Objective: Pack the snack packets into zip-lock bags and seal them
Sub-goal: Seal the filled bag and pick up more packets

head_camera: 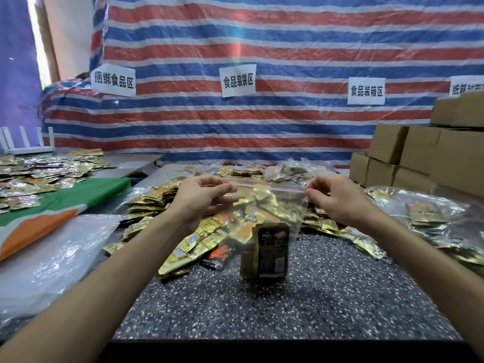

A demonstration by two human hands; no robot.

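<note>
While the zip-lock bag [272,205] hangs upright over the speckled table [262,310] with dark snack packets [267,251] standing low inside it, you appear to be at the sealing step. Your left hand [201,195] pinches one end of the zip strip and your right hand [337,197] the other, so both are clamped on the bag. The next move likely calls for pressing the strip together along its whole run. How much of it is closed is hard to tell, because the clear film melts into the gold pile [157,203] behind.
</note>
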